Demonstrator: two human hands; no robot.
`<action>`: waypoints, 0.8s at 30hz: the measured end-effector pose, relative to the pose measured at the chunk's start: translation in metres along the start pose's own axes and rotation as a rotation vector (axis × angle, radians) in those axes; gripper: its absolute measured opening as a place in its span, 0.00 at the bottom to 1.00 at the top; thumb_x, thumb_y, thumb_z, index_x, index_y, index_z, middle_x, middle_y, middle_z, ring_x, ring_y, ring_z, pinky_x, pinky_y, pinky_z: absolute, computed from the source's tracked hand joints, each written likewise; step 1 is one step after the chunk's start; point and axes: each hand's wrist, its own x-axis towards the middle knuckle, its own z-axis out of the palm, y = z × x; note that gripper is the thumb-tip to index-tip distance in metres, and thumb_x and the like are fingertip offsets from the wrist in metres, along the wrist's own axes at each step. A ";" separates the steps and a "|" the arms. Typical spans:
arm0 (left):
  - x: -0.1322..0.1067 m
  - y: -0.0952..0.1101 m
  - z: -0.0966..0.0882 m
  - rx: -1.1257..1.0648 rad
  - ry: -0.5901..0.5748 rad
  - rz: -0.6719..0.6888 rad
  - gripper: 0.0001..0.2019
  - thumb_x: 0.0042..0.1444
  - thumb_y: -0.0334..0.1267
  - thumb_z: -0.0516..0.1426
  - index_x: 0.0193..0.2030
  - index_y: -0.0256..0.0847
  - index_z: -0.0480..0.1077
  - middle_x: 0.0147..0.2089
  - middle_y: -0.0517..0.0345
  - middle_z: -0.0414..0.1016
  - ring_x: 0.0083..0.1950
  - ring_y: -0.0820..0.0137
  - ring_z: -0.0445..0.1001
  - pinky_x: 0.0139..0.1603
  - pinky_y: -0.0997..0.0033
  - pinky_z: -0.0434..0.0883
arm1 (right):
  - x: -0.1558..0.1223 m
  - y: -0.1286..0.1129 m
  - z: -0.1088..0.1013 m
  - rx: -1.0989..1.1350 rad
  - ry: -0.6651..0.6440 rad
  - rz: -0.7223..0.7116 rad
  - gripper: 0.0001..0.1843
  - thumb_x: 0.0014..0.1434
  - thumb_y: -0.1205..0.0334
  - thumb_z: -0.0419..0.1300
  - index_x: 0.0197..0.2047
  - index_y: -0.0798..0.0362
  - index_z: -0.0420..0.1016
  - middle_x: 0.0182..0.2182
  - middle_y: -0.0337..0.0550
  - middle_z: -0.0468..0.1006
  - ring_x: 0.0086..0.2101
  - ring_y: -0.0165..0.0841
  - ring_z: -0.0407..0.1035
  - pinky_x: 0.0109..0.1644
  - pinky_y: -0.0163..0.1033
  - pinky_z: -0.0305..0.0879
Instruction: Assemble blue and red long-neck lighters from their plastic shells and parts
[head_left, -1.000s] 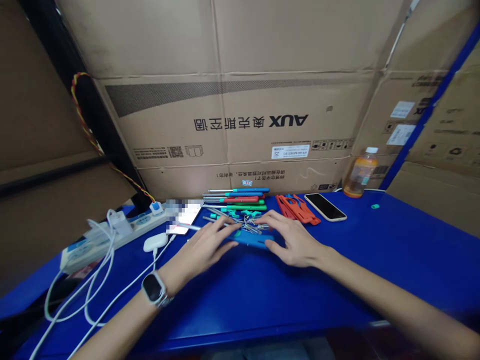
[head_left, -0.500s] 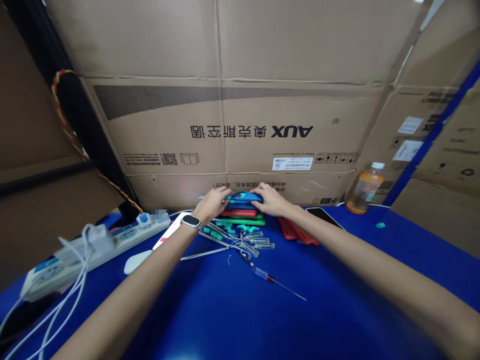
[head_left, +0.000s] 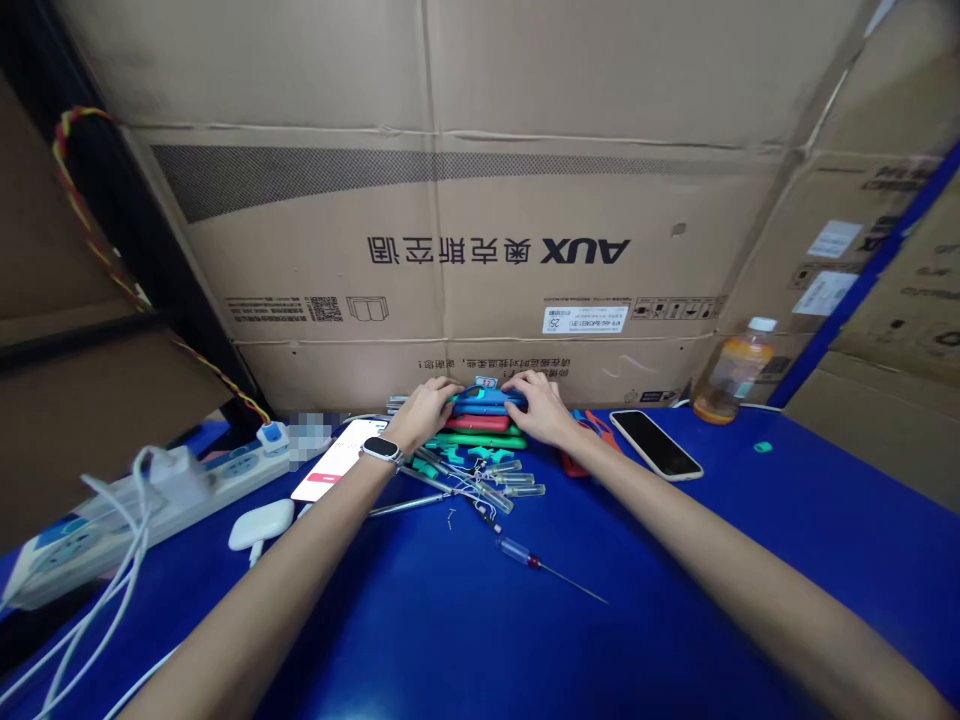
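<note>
My left hand (head_left: 426, 412) and my right hand (head_left: 543, 408) have their fingers curled round the two ends of a blue plastic piece (head_left: 491, 397). It sits at the top of a stack by the cardboard wall, with a red piece (head_left: 482, 423) and a green piece (head_left: 480, 440) below. Exactly how the fingertips hold it is partly hidden. In front of the stack lie teal plastic bits (head_left: 448, 453), several clear tubes (head_left: 517, 479) with thin white wires, and metal rods (head_left: 407, 505). Nearer me is a screwdriver (head_left: 516, 549) with a clear handle.
A dark-screened phone (head_left: 655, 445) and an orange drink bottle (head_left: 733, 372) stand right. Red plastic pieces (head_left: 574, 464) lie partly behind my right forearm. On the left are a lit phone (head_left: 341, 460), a white earbud case (head_left: 262, 523) and a power strip (head_left: 112, 535) with cables.
My view has shifted slightly, so more of both phones shows. My hands stay at the blue piece on the stack; a small label is now visible above it.
</note>
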 end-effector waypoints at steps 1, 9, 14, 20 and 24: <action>-0.001 0.001 0.001 -0.001 0.009 0.002 0.16 0.61 0.29 0.50 0.53 0.41 0.71 0.54 0.49 0.73 0.55 0.58 0.72 0.59 0.57 0.70 | -0.003 -0.001 0.000 0.000 0.018 -0.002 0.14 0.59 0.63 0.58 0.49 0.50 0.74 0.50 0.49 0.72 0.53 0.44 0.62 0.55 0.52 0.57; -0.014 0.015 -0.013 -0.025 0.102 -0.012 0.12 0.63 0.33 0.51 0.51 0.39 0.70 0.58 0.46 0.68 0.58 0.57 0.70 0.58 0.56 0.70 | -0.015 -0.013 -0.006 -0.002 0.084 0.013 0.14 0.59 0.63 0.58 0.49 0.50 0.74 0.51 0.51 0.70 0.55 0.46 0.60 0.55 0.53 0.58; -0.034 0.046 -0.028 -0.109 0.147 0.047 0.09 0.65 0.35 0.50 0.47 0.40 0.70 0.50 0.49 0.71 0.51 0.60 0.73 0.53 0.57 0.72 | -0.039 -0.025 -0.014 0.040 0.078 -0.011 0.12 0.60 0.63 0.57 0.48 0.50 0.73 0.50 0.49 0.71 0.52 0.43 0.63 0.53 0.51 0.59; -0.046 0.093 -0.019 -0.189 0.048 0.159 0.08 0.65 0.37 0.52 0.41 0.40 0.71 0.46 0.52 0.72 0.48 0.62 0.73 0.50 0.60 0.72 | -0.088 -0.034 -0.030 0.027 0.024 0.034 0.11 0.61 0.64 0.56 0.46 0.50 0.74 0.48 0.47 0.73 0.50 0.42 0.65 0.53 0.50 0.58; -0.035 0.114 -0.006 -0.182 -0.023 0.203 0.06 0.64 0.36 0.53 0.41 0.40 0.71 0.46 0.51 0.72 0.49 0.61 0.73 0.52 0.60 0.72 | -0.113 -0.026 -0.044 -0.068 0.010 0.143 0.11 0.61 0.63 0.56 0.47 0.50 0.74 0.47 0.47 0.74 0.49 0.43 0.65 0.53 0.50 0.57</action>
